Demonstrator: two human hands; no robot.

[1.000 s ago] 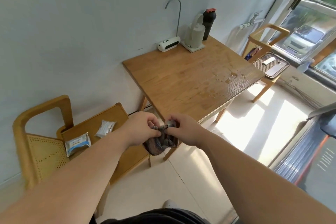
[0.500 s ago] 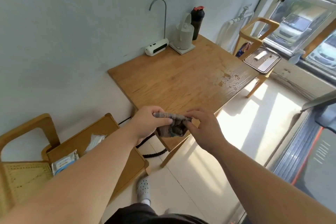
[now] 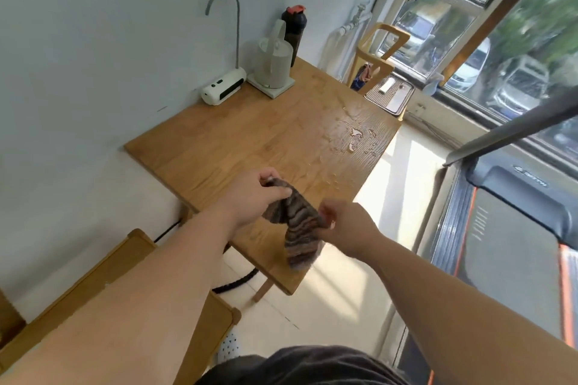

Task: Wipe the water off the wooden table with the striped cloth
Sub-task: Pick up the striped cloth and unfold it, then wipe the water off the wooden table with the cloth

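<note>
The striped cloth [image 3: 297, 225], brown and grey, hangs bunched between both hands above the near corner of the wooden table [image 3: 225, 147]. My left hand [image 3: 253, 197] pinches its upper end. My right hand [image 3: 347, 225] grips its right edge, and the loose end dangles below. Water [image 3: 355, 137] lies in small puddles and drops on the table's right side, near the far right edge, well beyond the cloth.
A white water dispenser [image 3: 222, 89], a pale kettle [image 3: 273, 64] and a dark bottle [image 3: 294, 30] stand at the table's back by the wall. A wooden chair with a tray [image 3: 391, 94] is beyond the right end. A low wooden stool [image 3: 103, 278] stands at left, a treadmill [image 3: 513, 228] at right.
I have come closer to the table, and the hands now hold the cloth above its near corner. The cloth has been pulled open from a tight bundle and hangs longer.
</note>
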